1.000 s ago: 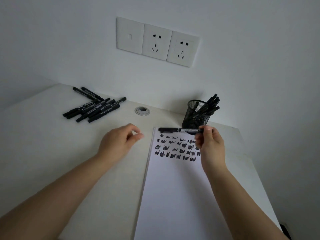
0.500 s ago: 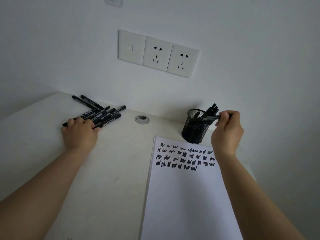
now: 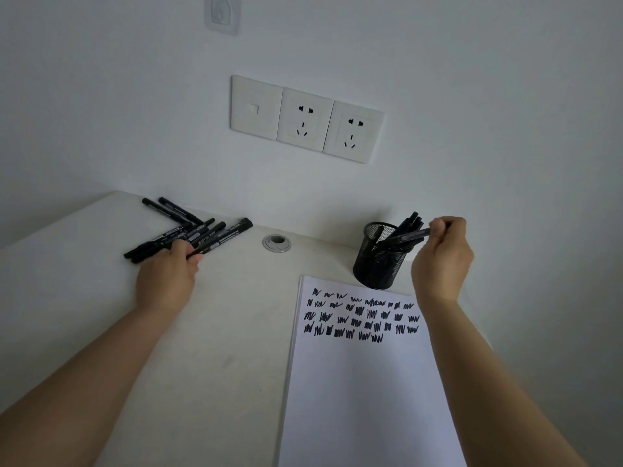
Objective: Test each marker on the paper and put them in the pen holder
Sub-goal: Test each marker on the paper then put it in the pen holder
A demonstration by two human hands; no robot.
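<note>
Evidently we are working two ends of the job at once. Our right hand [image 3: 442, 261] pinches a capped black marker [image 3: 409, 235] by its tail, fingers curled round it, and holds it nearly level over the mouth of the mesh pen holder [image 3: 379, 261], its front end reaching in among the markers already standing there; we judge it tested and on its way in, with the tail held so the body can tip down freely. Our left hand [image 3: 168, 274] lies on the near end of the loose pile of markers [image 3: 199, 230] at the back left of the desk [image 3: 219, 332], fingers curled over one or two of them (which one it has hold of we cannot tell), probably to fetch the next. The paper [image 3: 364, 382] lies in front of the holder, its top edge just beside the holder's base, with rows of black scribbles near the top and bare space below for further tests.
</note>
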